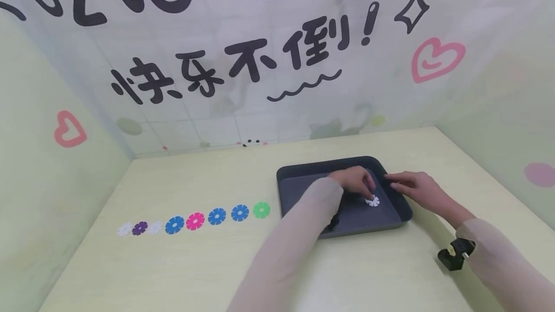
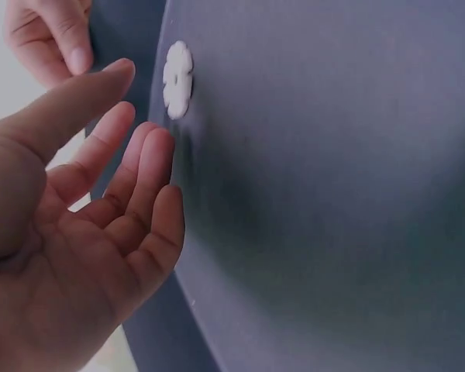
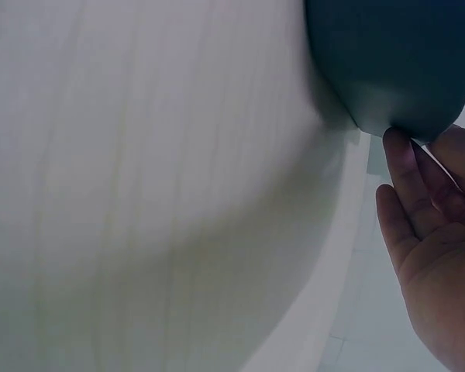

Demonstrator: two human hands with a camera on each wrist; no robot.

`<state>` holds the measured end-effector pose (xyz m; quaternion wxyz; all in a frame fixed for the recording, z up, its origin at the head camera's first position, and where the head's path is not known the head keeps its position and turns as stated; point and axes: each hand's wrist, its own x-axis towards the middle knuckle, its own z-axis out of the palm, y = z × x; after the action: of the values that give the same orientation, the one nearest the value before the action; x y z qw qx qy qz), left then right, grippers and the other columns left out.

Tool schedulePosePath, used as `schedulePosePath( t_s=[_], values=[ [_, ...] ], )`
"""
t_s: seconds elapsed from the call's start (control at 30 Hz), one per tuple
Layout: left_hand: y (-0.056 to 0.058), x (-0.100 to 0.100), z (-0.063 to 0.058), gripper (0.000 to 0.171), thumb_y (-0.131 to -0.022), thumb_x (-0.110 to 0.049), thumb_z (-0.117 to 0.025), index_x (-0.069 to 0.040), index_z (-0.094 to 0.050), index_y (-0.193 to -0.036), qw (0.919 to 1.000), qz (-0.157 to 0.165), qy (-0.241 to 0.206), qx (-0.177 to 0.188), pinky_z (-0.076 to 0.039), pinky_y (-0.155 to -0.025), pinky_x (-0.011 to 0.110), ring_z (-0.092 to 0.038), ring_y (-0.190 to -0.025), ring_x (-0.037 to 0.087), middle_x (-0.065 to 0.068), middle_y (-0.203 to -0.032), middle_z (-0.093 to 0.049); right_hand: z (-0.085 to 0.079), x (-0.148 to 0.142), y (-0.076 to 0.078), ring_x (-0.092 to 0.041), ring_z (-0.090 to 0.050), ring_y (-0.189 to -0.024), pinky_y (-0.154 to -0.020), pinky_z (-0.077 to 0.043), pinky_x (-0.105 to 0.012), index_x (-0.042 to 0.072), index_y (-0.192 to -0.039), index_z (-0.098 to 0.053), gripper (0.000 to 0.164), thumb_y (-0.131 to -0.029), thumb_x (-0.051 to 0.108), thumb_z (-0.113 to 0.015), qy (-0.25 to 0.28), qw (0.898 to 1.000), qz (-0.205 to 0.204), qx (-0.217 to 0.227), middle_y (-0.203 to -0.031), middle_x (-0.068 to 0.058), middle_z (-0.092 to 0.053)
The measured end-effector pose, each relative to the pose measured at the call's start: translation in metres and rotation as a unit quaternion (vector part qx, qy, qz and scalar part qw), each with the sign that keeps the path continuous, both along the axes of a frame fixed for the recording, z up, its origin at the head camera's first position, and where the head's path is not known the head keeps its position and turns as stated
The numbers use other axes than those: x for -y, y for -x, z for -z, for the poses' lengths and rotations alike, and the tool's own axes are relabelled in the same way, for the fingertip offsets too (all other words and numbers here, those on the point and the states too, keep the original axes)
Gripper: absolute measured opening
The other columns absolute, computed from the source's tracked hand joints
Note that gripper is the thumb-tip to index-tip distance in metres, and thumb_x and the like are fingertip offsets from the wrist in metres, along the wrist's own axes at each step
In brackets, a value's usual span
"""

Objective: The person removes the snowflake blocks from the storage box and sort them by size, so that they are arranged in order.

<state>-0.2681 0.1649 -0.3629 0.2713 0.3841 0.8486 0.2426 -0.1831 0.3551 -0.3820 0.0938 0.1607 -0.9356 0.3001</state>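
A dark grey tray (image 1: 299,201) lies on the table with a white snowflake-shaped plastic disc (image 1: 372,201) inside, towards its right end. My left hand (image 1: 354,179) reaches into the tray, fingertips right by that disc. In the left wrist view the left hand (image 2: 85,232) has its thumb and fingers apart with nothing between them, and the white disc (image 2: 178,80) lies just past the fingertips. With its fingertips my right hand (image 1: 418,189) holds the tray's right rim. The right wrist view shows this hand (image 3: 434,240) at the outer wall of the tray (image 3: 395,62).
Left of the tray, a row of snowflake discs runs across the table: white (image 1: 125,229), purple (image 1: 139,228), another white, several blue, a pink (image 1: 195,221) among them, and a green (image 1: 261,210) nearest the tray. Printed walls enclose the table (image 1: 195,273) at the back and sides.
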Motion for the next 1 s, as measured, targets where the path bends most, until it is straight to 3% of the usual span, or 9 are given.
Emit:
schedulePosePath(
  t_s=[0.17, 0.27, 0.57, 0.9, 1.0],
  values=[
    [-0.003, -0.006, 0.003, 0.028, -0.076, -0.015, -0.075, -0.012, -0.067, -0.103, 0.9991, -0.036, 0.017, 0.015, -0.038, -0.071, 0.013, -0.052, -0.082, 0.003, -0.008, -0.092, -0.060, -0.003, 0.002, 0.002, -0.025, -0.062, -0.091, -0.069, -0.047, -0.020, -0.008, -0.110, -0.062, 0.027, -0.085, 0.003, -0.062, -0.005, 1.000, -0.008, 0.004, -0.104, -0.025, -0.062],
    [-0.003, -0.009, 0.004, 0.027, -0.074, -0.013, -0.076, -0.014, -0.068, -0.101, 0.9984, -0.048, 0.024, 0.015, -0.038, -0.072, 0.015, -0.051, -0.083, 0.003, -0.009, -0.092, -0.059, -0.003, 0.002, 0.002, -0.031, -0.061, -0.092, -0.069, -0.048, -0.021, -0.008, -0.110, -0.061, 0.027, -0.085, 0.003, -0.062, -0.009, 1.000, -0.004, 0.011, -0.104, -0.025, -0.062],
    [-0.004, -0.017, 0.007, 0.023, -0.071, -0.008, -0.078, -0.013, -0.067, -0.091, 0.9987, -0.027, 0.043, -0.008, -0.036, -0.066, 0.013, -0.050, -0.076, 0.004, -0.009, -0.082, -0.055, -0.003, 0.001, -0.001, -0.023, -0.062, -0.090, -0.068, -0.048, -0.021, -0.009, -0.110, -0.061, 0.027, -0.085, 0.001, -0.062, -0.001, 1.000, 0.003, 0.020, -0.104, -0.027, -0.061],
    [-0.004, -0.012, 0.006, 0.018, -0.071, -0.010, -0.078, -0.011, -0.064, -0.082, 0.9981, -0.041, 0.042, -0.020, -0.039, -0.061, 0.015, -0.051, -0.068, 0.006, -0.007, -0.073, -0.056, -0.003, 0.002, 0.000, -0.034, -0.061, -0.093, -0.070, -0.048, -0.022, -0.009, -0.111, -0.060, 0.028, -0.086, 0.003, -0.062, 0.000, 1.000, 0.004, 0.027, -0.105, -0.027, -0.061],
    [-0.003, -0.010, 0.005, 0.014, -0.074, -0.008, -0.075, -0.009, -0.064, -0.081, 0.9988, -0.041, 0.026, -0.002, -0.040, -0.059, 0.016, -0.052, -0.064, 0.006, -0.005, -0.071, -0.057, -0.003, 0.000, 0.000, -0.034, -0.061, -0.093, -0.070, -0.048, -0.022, -0.008, -0.111, -0.061, 0.028, -0.086, 0.003, -0.062, -0.001, 1.000, 0.010, 0.023, -0.105, -0.026, -0.061]
  ],
)
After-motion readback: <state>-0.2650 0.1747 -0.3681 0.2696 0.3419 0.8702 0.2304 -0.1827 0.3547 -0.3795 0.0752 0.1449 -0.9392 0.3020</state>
